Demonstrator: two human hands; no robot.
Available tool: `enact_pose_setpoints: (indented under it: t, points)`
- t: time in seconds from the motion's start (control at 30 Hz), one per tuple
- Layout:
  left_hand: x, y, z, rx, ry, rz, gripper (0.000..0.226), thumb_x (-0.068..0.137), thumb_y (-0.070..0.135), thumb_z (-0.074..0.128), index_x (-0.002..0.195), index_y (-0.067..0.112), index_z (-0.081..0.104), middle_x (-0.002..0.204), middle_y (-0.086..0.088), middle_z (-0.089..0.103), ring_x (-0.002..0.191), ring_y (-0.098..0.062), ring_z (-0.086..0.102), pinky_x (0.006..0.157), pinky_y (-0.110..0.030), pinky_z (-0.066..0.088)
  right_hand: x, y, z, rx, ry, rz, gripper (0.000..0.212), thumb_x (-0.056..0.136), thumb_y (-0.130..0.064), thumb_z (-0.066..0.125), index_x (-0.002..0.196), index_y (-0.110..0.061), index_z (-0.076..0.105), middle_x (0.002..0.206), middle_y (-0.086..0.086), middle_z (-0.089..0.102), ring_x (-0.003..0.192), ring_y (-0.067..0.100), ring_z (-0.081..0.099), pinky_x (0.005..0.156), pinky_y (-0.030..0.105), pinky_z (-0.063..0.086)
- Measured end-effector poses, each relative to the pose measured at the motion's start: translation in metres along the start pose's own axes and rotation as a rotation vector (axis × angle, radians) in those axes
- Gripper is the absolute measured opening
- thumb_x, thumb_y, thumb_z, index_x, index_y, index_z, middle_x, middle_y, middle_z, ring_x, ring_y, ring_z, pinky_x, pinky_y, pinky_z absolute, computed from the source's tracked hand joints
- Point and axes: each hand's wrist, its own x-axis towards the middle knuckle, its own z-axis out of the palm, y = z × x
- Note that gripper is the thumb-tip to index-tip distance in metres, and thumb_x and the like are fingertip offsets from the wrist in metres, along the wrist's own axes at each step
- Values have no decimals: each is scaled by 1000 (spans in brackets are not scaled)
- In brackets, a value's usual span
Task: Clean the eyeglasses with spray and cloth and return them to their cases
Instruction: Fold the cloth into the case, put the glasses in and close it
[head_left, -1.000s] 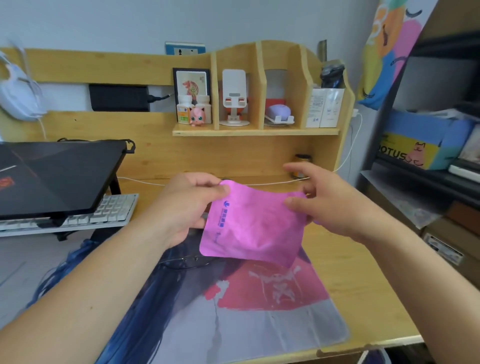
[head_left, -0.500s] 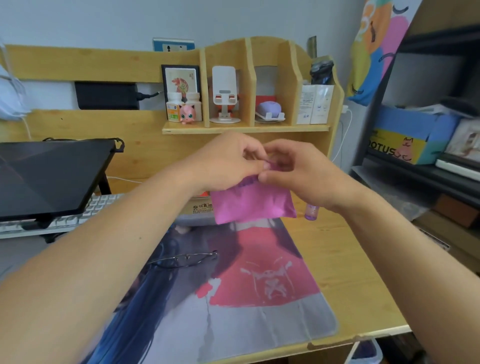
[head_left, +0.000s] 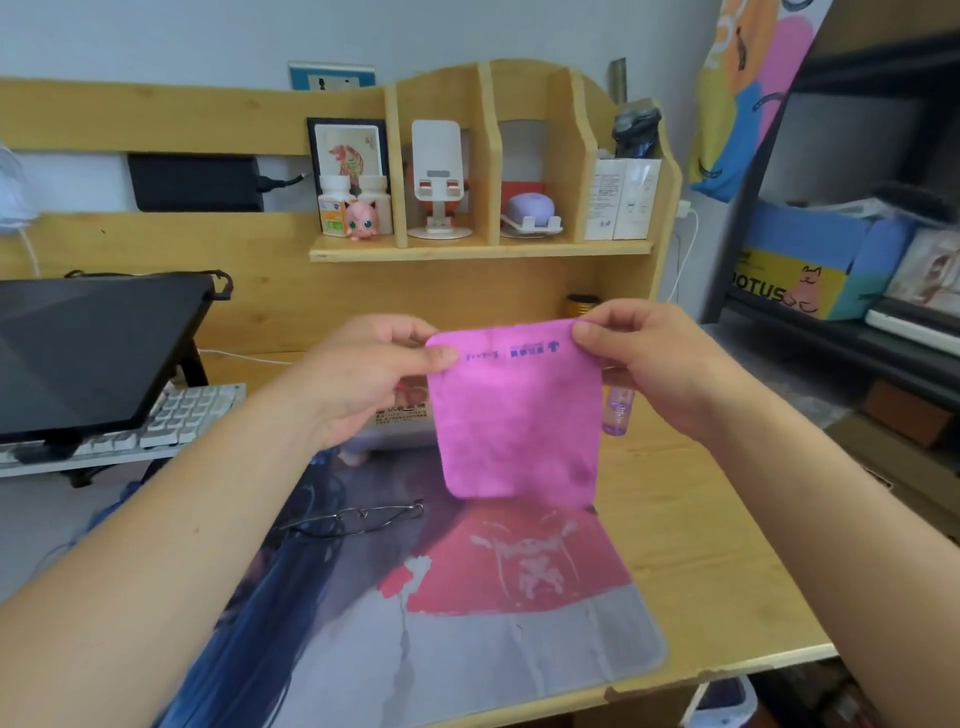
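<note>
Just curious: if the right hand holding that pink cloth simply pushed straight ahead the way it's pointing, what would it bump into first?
Probably the left hand. The right hand points leftward along the pink cloth, whose top corners both hands pinch; only cloth lies between them. Depth is uncertain.

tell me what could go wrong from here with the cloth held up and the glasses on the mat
1. The pink cloth hangs from pinches at its two top corners, left hand and right hand; if either pinch slips, it could drop.
2. It blocks part of the view of the small purple spray bottle behind it, so a reach there could knock the bottle over.
3. The eyeglasses lie under the left forearm and could get pressed if it lowers.
</note>
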Motion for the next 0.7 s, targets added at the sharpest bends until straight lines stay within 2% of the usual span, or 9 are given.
enact_pose_setpoints:
  t: [0.1,0.13,0.2,0.3,0.43,0.57,0.67,0.7]
  points:
    - [2,11,3,106,40,92,2,87,10,75,89,12,74,83,-5,75,81,-23,59,84,-40,50,-6,-3,-8,51,38,-98,19,96,-12,65,102,5,69,102,19,74,85,18,70,82,27,60]
    - [-2,11,2,146,36,119,2,87,13,76,88,14,75,82,-5,74,79,-21,57,82,-39,49,-13,-3,-11,29,18,-132,17,95,-12,65,100,3,71,97,14,76,85,14,70,77,20,57]
    - [-16,2,3,238,31,146,1,86,20,78,85,20,78,77,-2,72,71,-17,55,73,-38,48,-31,5,-14,-64,-48,-153,11,93,-14,68,93,-5,74,85,6,75,80,9,67,73,15,50]
    - [-46,-31,14,426,-29,142,8,86,24,78,79,27,78,75,14,73,64,-5,62,67,-27,46,-68,38,-14,-193,-226,-57,7,89,-12,71,90,-9,77,87,-1,76,84,7,69,76,17,52]
    - [-85,-79,36,724,-240,96,11,87,37,74,76,34,75,82,27,68,77,1,62,71,-27,44,-115,75,-14,-345,-469,30,8,87,-16,76,84,-22,80,91,-3,75,88,12,69,81,23,51]
    - [-93,-80,42,723,-319,47,17,90,40,70,77,29,73,76,18,68,67,-1,59,64,-25,43,-123,77,-17,-303,-463,59,10,87,-19,74,82,-25,80,87,0,76,79,13,66,73,19,47]
    - [-78,-63,43,696,-234,30,22,94,38,65,77,26,72,68,15,67,56,-3,55,54,-21,41,-106,74,-16,-254,-415,96,12,91,-22,69,87,-18,80,88,4,76,87,24,68,78,30,50]
    - [-69,-60,44,721,-195,24,23,95,36,64,76,25,71,62,16,65,52,-1,53,49,-18,37,-97,76,-14,-254,-378,122,14,93,-23,68,88,-17,79,89,4,76,88,23,68,78,28,51]
